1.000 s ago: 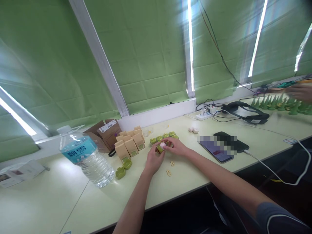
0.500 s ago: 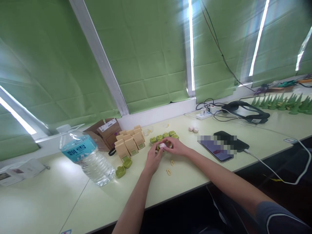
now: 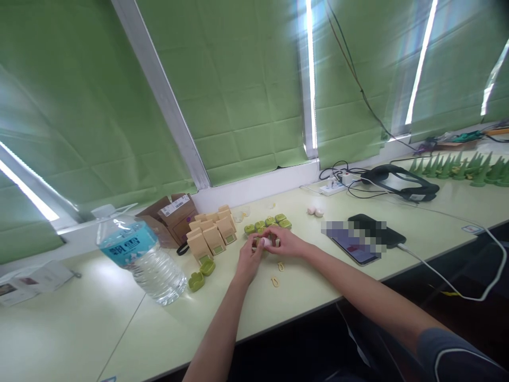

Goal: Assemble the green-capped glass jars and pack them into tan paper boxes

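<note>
Between my hands, just above the pale tabletop (image 3: 302,284), is a small rounded pale pink piece (image 3: 267,242). My left hand (image 3: 248,259) has its thumb and fingers closed around the piece's left side. My right hand (image 3: 287,242) pinches it from the right, and the fingers partly hide it. Right behind them stand several small green boxes (image 3: 280,219) in rows. Two small yellow loops (image 3: 280,267) lie in front of my hands. An opened green box (image 3: 196,281) rests to the left. Two similar pale pink pieces (image 3: 318,213) sit farther right.
A large water bottle (image 3: 139,254) stands at left, with upright tan packets (image 3: 213,240) and a cardboard box (image 3: 175,217) behind. To the right are a phone (image 3: 353,249), a black device (image 3: 392,233) with a white cable, a black headset (image 3: 405,185) and green spiky pieces (image 3: 477,170).
The pale pink piece has been turned a little between my fingers and shows a plainer side. Both hands stay in nearly the same place.
</note>
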### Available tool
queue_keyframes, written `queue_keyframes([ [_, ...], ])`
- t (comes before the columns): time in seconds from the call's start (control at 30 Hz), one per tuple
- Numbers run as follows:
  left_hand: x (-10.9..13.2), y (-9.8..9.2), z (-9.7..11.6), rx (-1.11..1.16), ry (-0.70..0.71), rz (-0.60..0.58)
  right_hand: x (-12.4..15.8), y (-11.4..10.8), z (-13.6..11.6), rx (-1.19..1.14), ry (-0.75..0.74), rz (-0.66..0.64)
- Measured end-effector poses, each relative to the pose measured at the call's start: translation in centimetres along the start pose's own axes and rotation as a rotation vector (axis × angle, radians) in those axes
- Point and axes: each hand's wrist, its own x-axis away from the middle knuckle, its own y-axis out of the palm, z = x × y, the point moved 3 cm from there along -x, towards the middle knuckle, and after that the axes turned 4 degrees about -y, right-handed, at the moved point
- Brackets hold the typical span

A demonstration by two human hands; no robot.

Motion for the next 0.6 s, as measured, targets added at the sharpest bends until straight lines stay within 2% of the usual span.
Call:
queue_keyframes([
  [0.43, -0.32, -0.15, -0.32, 0.022, 0.059, 0.055, -0.10, -0.14, -0.62, 0.177, -0.052, 0.075],
  [0.6, -0.28, -0.15, -0.36, 0.015, 0.060, 0.057, -0.08, -0.14, -0.86, 0.210, -0.040, 0.058],
])
